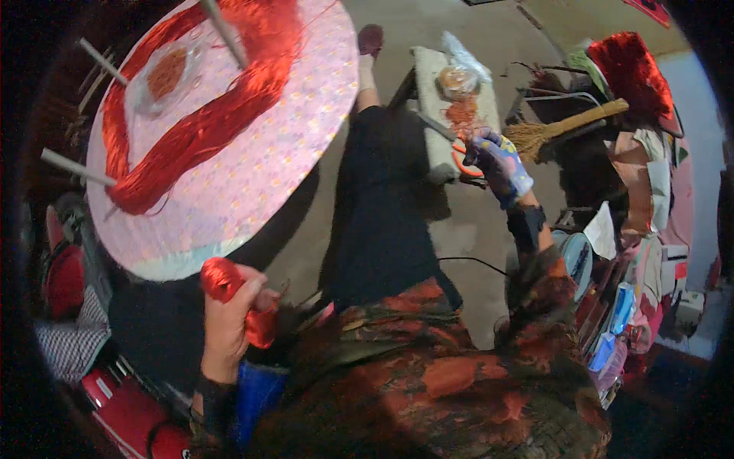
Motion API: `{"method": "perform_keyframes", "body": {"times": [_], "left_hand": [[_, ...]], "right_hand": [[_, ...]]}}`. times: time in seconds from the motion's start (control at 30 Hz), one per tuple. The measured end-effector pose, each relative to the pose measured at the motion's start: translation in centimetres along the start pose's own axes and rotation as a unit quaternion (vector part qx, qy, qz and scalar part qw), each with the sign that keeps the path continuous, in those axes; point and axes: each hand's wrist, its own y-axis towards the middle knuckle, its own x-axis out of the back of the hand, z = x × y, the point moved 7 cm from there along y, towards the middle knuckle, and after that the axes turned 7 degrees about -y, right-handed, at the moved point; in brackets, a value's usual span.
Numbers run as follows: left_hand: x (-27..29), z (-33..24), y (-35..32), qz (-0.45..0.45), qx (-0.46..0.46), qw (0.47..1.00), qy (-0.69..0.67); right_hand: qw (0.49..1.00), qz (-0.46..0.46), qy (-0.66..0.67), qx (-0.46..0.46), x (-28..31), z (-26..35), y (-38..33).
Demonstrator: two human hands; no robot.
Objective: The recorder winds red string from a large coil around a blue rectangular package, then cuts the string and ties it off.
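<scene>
My left hand (232, 315), bare, is wrapped round a bundle of shiny red thread (221, 278); one end shows above the fingers, the other below. My right hand (501, 168) wears a patterned glove and hovers at the right edge of a padded bench (432, 88). Its fingers are pinched together, and whatever is between them is too small to make out. Beside those fingers, orange-handled scissors (460, 162) lie on the bench. Short orange-red strands (463, 113) and a clear plastic bag (459, 76) are farther along it.
A round table (229, 195) with a pink flowered cover stands at the left. A large red thread skein (206, 126) loops round upright rods there, near another plastic bag (170, 76). A straw broom (566, 128) lies by a chair at the right, near a stacked shelf (612, 306).
</scene>
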Motion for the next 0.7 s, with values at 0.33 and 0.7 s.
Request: {"method": "perform_keyframes", "body": {"times": [0.33, 0.7], "left_hand": [[-1.4, -1.6, -1.3, 0.069, 0.034, 0.997, 0.026], [0.5, -1.3, -1.7, 0.116, -0.001, 0.993, -0.025]], "right_hand": [[0.911, 0.380, 0.147, -0.073, -23.9, 2.6, -9.4], [0.891, 0.449, 0.063, -0.010, -32.4, 2.2, -11.9]]}}
